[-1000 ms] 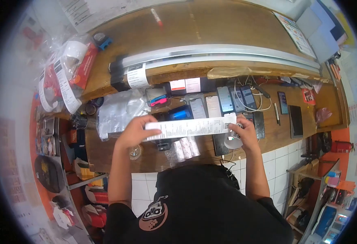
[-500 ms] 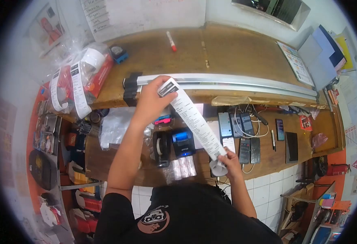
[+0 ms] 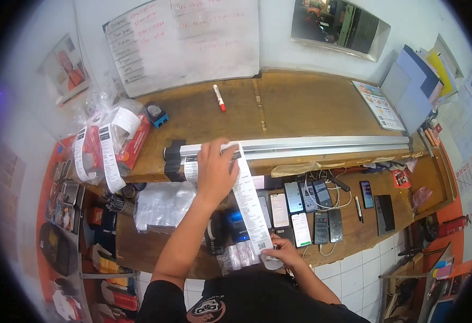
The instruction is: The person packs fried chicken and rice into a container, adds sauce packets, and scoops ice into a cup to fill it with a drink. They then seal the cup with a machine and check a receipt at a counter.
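Note:
A long printed receipt strip (image 3: 250,202) runs diagonally between my two hands. My left hand (image 3: 216,169) pinches its upper end, up against the silver metal rail (image 3: 322,144) along the shelf's front edge. Lower down, my right hand (image 3: 283,253) grips the bottom end, where the paper curls into a loop. Left of my left hand, another bit of printed paper (image 3: 191,168) hangs below the rail, partly hidden by the hand. Behind the strip sits a small black and blue printer (image 3: 237,229), partly covered, with a black tape dispenser (image 3: 215,234) beside it.
Several phones (image 3: 301,230) and white cables lie on the lower desk to the right. Clear plastic bags (image 3: 163,207) are at the left, wrapped rolls (image 3: 240,257) at the front. On the upper shelf are a marker (image 3: 219,98) and a bag with receipts (image 3: 107,145).
My view has tilted up, showing more whiteboard. My left hand has brought the receipt's top end to the rail, and the strip hangs more steeply. My right hand has shifted down and left.

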The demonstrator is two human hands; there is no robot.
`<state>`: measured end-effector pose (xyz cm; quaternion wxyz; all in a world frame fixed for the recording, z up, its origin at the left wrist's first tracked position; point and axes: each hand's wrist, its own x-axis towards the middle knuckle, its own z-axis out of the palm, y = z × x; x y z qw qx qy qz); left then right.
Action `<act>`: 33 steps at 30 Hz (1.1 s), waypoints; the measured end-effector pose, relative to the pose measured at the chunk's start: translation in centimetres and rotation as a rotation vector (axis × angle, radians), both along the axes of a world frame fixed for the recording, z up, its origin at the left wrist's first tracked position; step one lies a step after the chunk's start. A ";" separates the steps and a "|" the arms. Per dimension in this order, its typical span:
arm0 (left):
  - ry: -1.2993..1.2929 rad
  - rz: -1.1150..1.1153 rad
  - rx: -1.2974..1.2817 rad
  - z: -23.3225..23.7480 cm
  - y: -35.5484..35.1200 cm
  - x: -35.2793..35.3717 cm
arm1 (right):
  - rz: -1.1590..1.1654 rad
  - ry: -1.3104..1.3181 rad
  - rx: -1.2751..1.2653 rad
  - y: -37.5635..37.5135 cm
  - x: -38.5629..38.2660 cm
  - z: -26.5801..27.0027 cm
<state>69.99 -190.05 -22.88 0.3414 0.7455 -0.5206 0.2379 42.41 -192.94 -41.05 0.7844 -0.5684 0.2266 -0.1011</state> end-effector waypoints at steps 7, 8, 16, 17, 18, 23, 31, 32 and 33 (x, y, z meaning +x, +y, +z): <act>-0.042 -0.115 -0.001 -2.5 1.0 -1.0 | 0.161 -0.025 -0.080 1.0 -0.2 -0.9; -0.054 -0.118 -0.006 -2.6 0.9 -1.0 | 0.177 0.007 -0.036 1.0 0.0 -0.8; -0.097 -0.138 0.000 -2.3 0.9 -2.0 | 0.215 -0.043 -0.362 0.9 1.4 -3.0; -0.094 -0.106 0.024 -2.5 1.0 -2.1 | 0.185 0.076 -0.242 1.1 1.5 -3.1; -0.091 -0.072 0.049 -2.5 0.8 -2.2 | 0.156 0.190 -0.116 1.3 1.7 -3.0; -0.049 -0.026 0.024 -3.2 0.4 -3.1 | 0.077 0.276 -0.296 0.0 1.1 -5.6; -0.087 0.084 0.000 -3.5 0.5 -3.8 | -0.034 0.292 -0.198 -0.8 0.5 -6.7; -0.082 0.130 -0.008 -3.5 0.6 -4.0 | -0.054 0.262 -0.190 -0.7 0.7 -7.0; -0.077 0.174 -0.014 -3.4 0.6 -4.1 | -0.075 0.233 -0.182 -0.6 0.7 -6.9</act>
